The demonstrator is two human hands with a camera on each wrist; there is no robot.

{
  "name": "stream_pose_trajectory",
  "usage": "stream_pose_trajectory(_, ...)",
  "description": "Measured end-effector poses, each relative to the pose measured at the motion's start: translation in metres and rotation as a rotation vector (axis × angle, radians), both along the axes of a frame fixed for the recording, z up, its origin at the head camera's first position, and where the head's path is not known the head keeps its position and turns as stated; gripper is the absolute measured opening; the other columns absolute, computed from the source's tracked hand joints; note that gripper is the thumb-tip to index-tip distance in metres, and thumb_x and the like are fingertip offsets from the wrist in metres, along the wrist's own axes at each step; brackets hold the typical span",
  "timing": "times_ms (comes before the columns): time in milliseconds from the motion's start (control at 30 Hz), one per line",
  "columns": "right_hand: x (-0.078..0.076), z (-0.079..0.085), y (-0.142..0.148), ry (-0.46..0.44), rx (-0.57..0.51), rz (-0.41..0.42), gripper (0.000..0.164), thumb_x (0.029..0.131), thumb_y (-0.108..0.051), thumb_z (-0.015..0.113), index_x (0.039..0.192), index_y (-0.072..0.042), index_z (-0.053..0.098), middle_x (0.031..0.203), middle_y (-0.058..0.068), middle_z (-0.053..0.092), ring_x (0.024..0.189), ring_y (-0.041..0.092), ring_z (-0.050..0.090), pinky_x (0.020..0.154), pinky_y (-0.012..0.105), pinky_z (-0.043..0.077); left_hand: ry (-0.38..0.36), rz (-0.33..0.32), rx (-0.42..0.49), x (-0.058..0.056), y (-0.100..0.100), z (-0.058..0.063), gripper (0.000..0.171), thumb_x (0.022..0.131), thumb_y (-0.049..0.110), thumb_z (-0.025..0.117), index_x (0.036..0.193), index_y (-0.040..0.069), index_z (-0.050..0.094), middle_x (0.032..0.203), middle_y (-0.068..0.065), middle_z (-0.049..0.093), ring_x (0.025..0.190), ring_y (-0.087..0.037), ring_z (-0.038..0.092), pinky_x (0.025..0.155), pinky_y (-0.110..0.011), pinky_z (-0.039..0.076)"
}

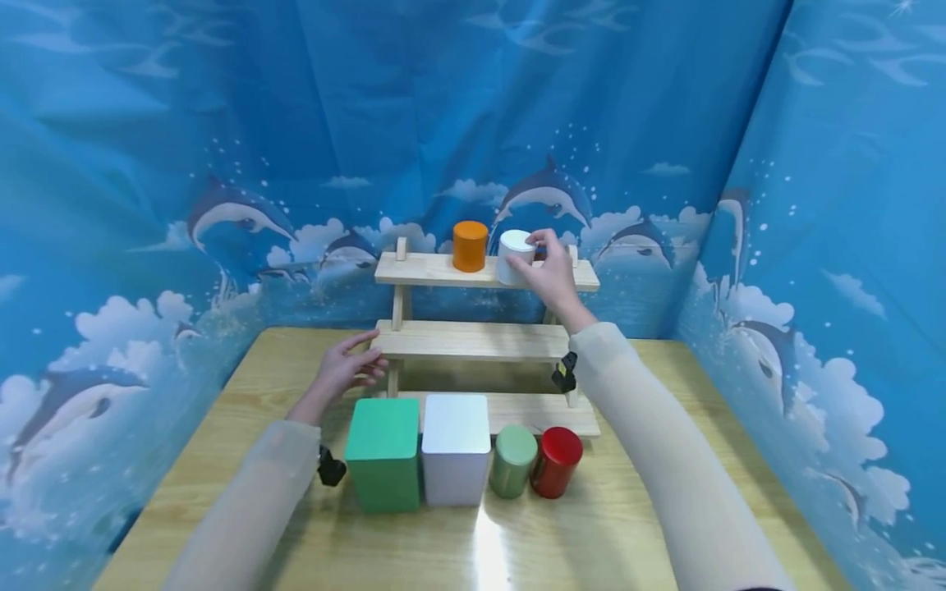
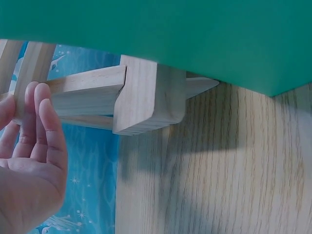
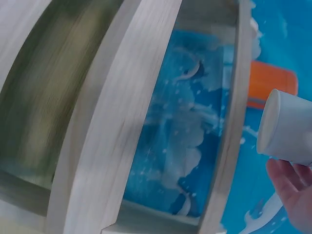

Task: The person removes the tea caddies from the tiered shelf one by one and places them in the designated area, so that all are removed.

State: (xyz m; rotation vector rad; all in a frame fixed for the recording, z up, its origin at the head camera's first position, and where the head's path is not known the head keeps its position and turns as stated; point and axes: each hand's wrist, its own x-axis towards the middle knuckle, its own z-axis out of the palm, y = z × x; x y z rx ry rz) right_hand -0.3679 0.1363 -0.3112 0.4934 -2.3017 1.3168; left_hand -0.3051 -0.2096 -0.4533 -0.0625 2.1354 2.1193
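From my remote seat I see a three-tier wooden stand on a counter (image 1: 599,533). The right hand (image 1: 550,275) is clamped on a white cylinder (image 1: 510,264), thumb against its side and fingers at its upper rim, a grip that probably leaves the base free to sit flat. The cylinder is upright at the front of the top shelf (image 1: 424,268), just right of an orange cylinder (image 1: 470,246) and apart from it; I cannot tell whether its base touches the wood. The left hand (image 1: 347,369) has its fingers extended and relaxed beside the left end of the middle shelf (image 1: 473,339), perhaps to steady the stand. In front, a green box (image 1: 384,460), white box (image 1: 456,460), pale green cylinder (image 1: 513,464) and red cylinder (image 1: 556,464) form a row, presumably to keep them within easy reach
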Motion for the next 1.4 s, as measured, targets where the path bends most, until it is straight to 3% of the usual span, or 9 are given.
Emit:
stream_pose_trajectory(300, 0.025, 0.003, -0.013, 0.094, 0.005, 0.096, 0.037, 0.084, -0.022, 0.070, 0.108, -0.006, 0.048, 0.115, 0.010, 0.054, 0.091, 0.023, 0.057, 0.070, 0.037, 0.055, -0.006, 0.006, -0.002, 0.001, 0.001, 0.000, 0.053, 0.092, 0.025, 0.061, 0.140, 0.020, 0.042, 0.085, -0.002, 0.070, 0.072, -0.016, 0.066, 0.075, -0.041, 0.054)
stream_pose_trajectory(700, 0.052, 0.001, -0.012, 0.068, -0.067, 0.172, 0.038, 0.083, -0.021, 0.072, 0.107, -0.003, 0.048, 0.112, 0.013, 0.054, 0.093, 0.028, 0.057, 0.074, 0.042, 0.054, 0.001, -0.001, -0.007, 0.000, 0.002, -0.001, 0.054, 0.092, 0.026, 0.061, 0.141, 0.020, 0.041, 0.086, -0.004, 0.070, 0.071, -0.016, 0.066, 0.078, -0.045, 0.053)
stream_pose_trajectory(967, 0.066, -0.004, -0.002, 0.054, -0.103, 0.169, 0.038, 0.082, -0.014, 0.072, 0.109, 0.000, 0.049, 0.114, 0.016, 0.053, 0.095, 0.030, 0.058, 0.077, 0.044, 0.054, 0.011, -0.015, -0.010, 0.000, 0.002, -0.001, 0.055, 0.091, 0.028, 0.060, 0.142, 0.020, 0.039, 0.087, -0.003, 0.070, 0.073, -0.016, 0.066, 0.085, -0.052, 0.048)
stream_pose_trajectory(1200, 0.108, 0.009, 0.000, 0.013, -0.132, 0.154, 0.033, 0.085, -0.003, 0.067, 0.109, 0.008, 0.047, 0.111, 0.020, 0.052, 0.098, 0.033, 0.057, 0.076, 0.036, 0.053, 0.009, -0.011, -0.011, 0.000, 0.001, 0.002, 0.055, 0.092, 0.027, 0.060, 0.142, 0.020, 0.040, 0.085, -0.002, 0.070, 0.072, -0.016, 0.066, 0.072, -0.039, 0.055)
stream_pose_trajectory(1300, 0.113, 0.004, 0.005, -0.004, -0.128, 0.134, 0.034, 0.084, -0.003, 0.067, 0.110, 0.008, 0.048, 0.111, 0.021, 0.053, 0.099, 0.034, 0.056, 0.077, 0.043, 0.052, 0.007, -0.008, -0.017, 0.000, 0.002, 0.002, 0.055, 0.092, 0.027, 0.061, 0.142, 0.020, 0.040, 0.086, -0.002, 0.070, 0.072, -0.016, 0.066, 0.069, -0.036, 0.056)
stream_pose_trajectory(1400, 0.117, -0.002, 0.009, -0.004, -0.130, 0.132, 0.034, 0.084, -0.002, 0.067, 0.110, 0.008, 0.048, 0.112, 0.022, 0.053, 0.097, 0.033, 0.056, 0.076, 0.041, 0.052, 0.002, 0.000, -0.019, -0.001, 0.003, 0.001, 0.055, 0.091, 0.028, 0.061, 0.142, 0.020, 0.040, 0.085, -0.001, 0.070, 0.072, -0.016, 0.066, 0.070, -0.036, 0.056)
